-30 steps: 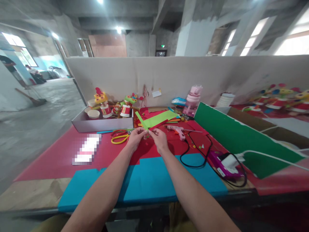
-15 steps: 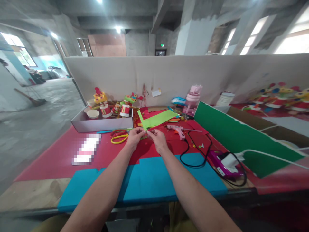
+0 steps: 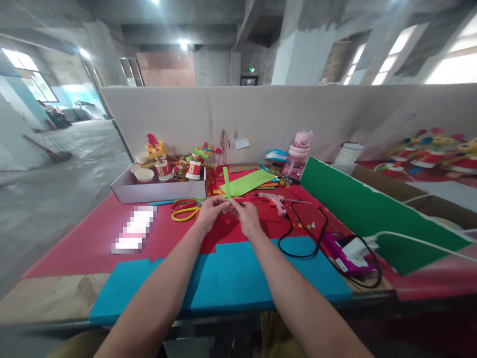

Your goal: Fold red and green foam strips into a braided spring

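Observation:
Between my fingertips stands a narrow light-green paper strip (image 3: 227, 180), its free end pointing away from me. My left hand (image 3: 213, 211) pinches its near end from the left. My right hand (image 3: 244, 214) pinches the same end from the right, the two sets of fingertips almost touching. What the fingers cover at that end is hidden. Behind the strip lies a larger light-green paper sheet (image 3: 251, 182). Scissors with red and yellow handles (image 3: 185, 214) rest just left of my left hand, and a pink glue gun (image 3: 276, 203) lies right of my right hand.
A white box (image 3: 160, 193) at the left holds paper cups and colourful figures. Blue sheets (image 3: 231, 278) cover the front edge. A purple power strip (image 3: 346, 256) with looping cables sits at the right beside a green board (image 3: 368, 214). A pink bottle (image 3: 299, 151) stands at the back.
The strip's free end has swung to the right, from leaning left to nearly straight. Both hands keep hold, shifted very slightly right.

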Action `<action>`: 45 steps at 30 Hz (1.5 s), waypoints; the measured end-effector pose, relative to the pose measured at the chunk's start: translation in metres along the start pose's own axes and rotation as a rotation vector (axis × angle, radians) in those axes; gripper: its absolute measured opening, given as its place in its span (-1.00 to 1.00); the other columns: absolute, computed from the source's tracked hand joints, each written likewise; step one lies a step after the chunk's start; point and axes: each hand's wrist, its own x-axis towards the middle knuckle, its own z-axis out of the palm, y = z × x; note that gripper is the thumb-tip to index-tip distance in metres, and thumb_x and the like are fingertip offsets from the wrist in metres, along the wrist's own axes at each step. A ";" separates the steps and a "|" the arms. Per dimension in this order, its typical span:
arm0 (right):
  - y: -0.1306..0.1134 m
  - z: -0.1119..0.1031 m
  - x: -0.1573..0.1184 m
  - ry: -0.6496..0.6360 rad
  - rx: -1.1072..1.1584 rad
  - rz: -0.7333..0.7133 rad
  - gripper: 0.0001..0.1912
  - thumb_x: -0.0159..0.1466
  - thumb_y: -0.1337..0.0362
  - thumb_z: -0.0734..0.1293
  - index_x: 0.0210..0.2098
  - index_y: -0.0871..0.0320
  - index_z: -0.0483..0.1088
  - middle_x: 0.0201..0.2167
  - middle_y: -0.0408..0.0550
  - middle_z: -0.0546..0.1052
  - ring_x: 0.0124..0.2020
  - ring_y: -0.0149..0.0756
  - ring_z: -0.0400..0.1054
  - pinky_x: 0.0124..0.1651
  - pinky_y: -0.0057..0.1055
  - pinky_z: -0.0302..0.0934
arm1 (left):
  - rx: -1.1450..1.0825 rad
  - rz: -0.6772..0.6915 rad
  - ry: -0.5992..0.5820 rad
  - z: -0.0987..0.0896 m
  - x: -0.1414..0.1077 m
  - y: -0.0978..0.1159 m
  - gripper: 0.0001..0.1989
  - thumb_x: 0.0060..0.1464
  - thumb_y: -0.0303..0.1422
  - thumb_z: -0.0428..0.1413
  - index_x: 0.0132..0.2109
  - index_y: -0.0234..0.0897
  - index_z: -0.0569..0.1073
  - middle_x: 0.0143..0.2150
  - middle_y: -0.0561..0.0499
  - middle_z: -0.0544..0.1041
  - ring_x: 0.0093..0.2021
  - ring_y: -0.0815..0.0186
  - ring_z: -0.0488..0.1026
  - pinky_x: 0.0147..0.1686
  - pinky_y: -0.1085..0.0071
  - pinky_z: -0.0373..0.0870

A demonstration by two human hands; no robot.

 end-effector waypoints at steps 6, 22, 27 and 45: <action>-0.002 0.002 -0.003 -0.028 0.042 0.027 -0.68 -0.14 0.09 0.52 -0.52 0.20 0.50 -0.56 -0.10 0.55 -0.49 -0.36 0.41 -0.26 -0.39 0.31 | 0.032 0.018 0.035 -0.001 0.001 -0.001 -0.72 -0.24 -0.25 0.32 -0.42 -0.35 0.46 -0.58 0.08 0.44 -0.55 0.44 0.34 -0.46 0.48 0.25; -0.003 0.000 -0.004 0.008 -0.133 -0.019 -0.65 -0.09 0.05 0.47 -0.43 0.19 0.53 -0.54 -0.08 0.56 -0.46 -0.30 0.42 -0.32 -0.38 0.29 | 0.092 0.052 0.059 -0.001 0.001 -0.002 -0.74 -0.24 -0.26 0.30 -0.45 -0.35 0.45 -0.61 0.07 0.42 -0.57 0.43 0.32 -0.48 0.47 0.24; -0.001 0.000 -0.002 0.024 -0.176 -0.075 -0.68 -0.08 0.05 0.46 -0.47 0.19 0.53 -0.56 -0.09 0.55 -0.48 -0.28 0.40 -0.33 -0.37 0.27 | 0.103 0.049 0.062 -0.001 0.001 -0.002 -0.74 -0.23 -0.25 0.29 -0.45 -0.35 0.44 -0.63 0.09 0.41 -0.58 0.43 0.31 -0.49 0.48 0.23; 0.012 -0.007 0.011 -0.025 -0.220 -0.176 -0.65 -0.08 0.05 0.46 -0.40 0.18 0.51 -0.54 -0.11 0.54 -0.46 -0.27 0.43 -0.29 -0.33 0.34 | 0.139 0.110 0.109 0.000 0.003 -0.009 -0.76 -0.25 -0.28 0.30 -0.51 -0.32 0.42 -0.66 0.12 0.37 -0.63 0.45 0.26 -0.56 0.49 0.18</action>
